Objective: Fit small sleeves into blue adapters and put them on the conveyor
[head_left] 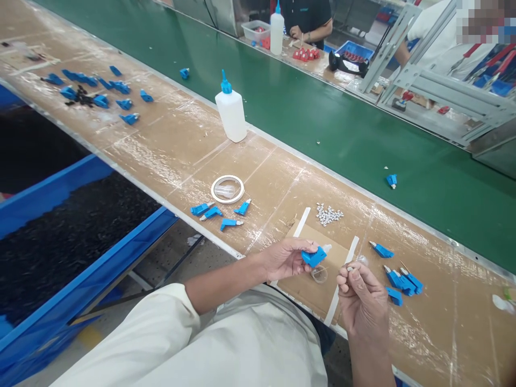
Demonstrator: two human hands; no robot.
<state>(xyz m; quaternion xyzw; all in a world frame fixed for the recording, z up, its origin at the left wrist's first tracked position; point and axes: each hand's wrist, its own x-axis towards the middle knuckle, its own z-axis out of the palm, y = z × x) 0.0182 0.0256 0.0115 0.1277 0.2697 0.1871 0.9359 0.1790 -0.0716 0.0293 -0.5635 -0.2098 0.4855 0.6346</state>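
My left hand (284,259) grips a blue plastic part (314,257) with a pale tip, above a cardboard sheet (310,301) fixed with white tape strips. To its right, my right hand (363,293) is closed in a pinch on a small pale piece (350,269), mostly hidden by the fingertips. A small clear round cup (320,274) sits just below the held blue part. Beyond the hands lies a pile of small grey-white pieces (328,215). Several more blue parts (405,280) rest right of my right hand.
Left of the cardboard are a tape roll (228,189) and blue parts (231,224). A white squeeze bottle (231,114) stands by the green conveyor belt (282,113), which carries scattered blue parts. Blue bins (137,231) flank the table's near side. Two people work across the belt.
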